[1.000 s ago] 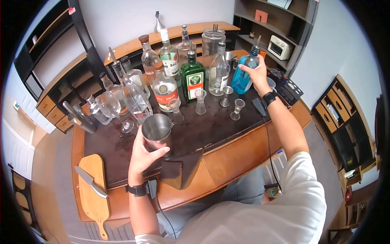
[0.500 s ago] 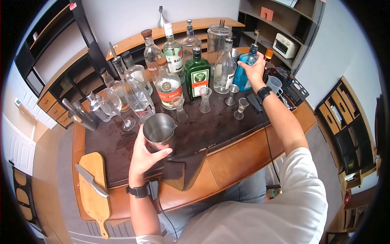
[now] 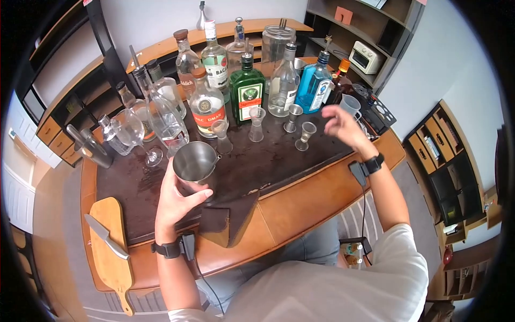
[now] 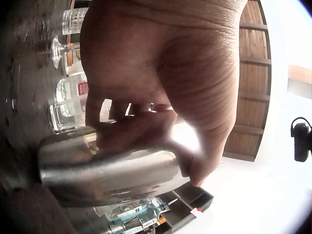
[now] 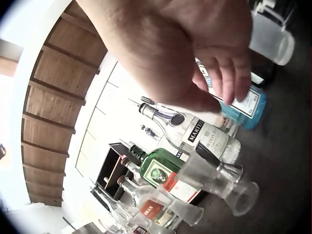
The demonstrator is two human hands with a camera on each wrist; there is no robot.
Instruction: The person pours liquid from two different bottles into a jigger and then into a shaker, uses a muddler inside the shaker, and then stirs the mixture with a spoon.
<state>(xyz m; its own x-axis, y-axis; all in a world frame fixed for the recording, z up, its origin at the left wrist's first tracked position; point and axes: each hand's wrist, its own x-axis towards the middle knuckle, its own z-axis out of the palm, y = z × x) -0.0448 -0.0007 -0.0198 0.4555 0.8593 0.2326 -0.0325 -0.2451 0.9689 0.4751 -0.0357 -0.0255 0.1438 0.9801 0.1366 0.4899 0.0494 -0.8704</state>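
Note:
In the head view my left hand [image 3: 174, 201] grips a metal shaker tin [image 3: 196, 163] at the front of the dark table mat, its mouth facing up. The left wrist view shows the fingers curled around the tin's side [image 4: 112, 170]. My right hand [image 3: 346, 129] hovers at the right with loosely bent fingers and holds nothing. Beyond it stands a blue bottle [image 3: 313, 88] with a pourer, its white label turned toward me. Nearest to the right hand are a clear jigger [image 3: 303, 137] and a metal jigger [image 3: 292, 118].
Two more clear jiggers [image 3: 256, 126] stand before a green bottle [image 3: 249, 88] and a row of clear bottles. A stemmed glass [image 3: 153, 155] is at the left. A knife [image 3: 107, 237] lies on a wooden cutting board [image 3: 110, 271]. A folded dark cloth [image 3: 217, 221] lies at the front edge.
My right hand has let go of the blue bottle and drawn back toward me. The bottle stands upright at the back right. My left hand keeps its hold on the tin.

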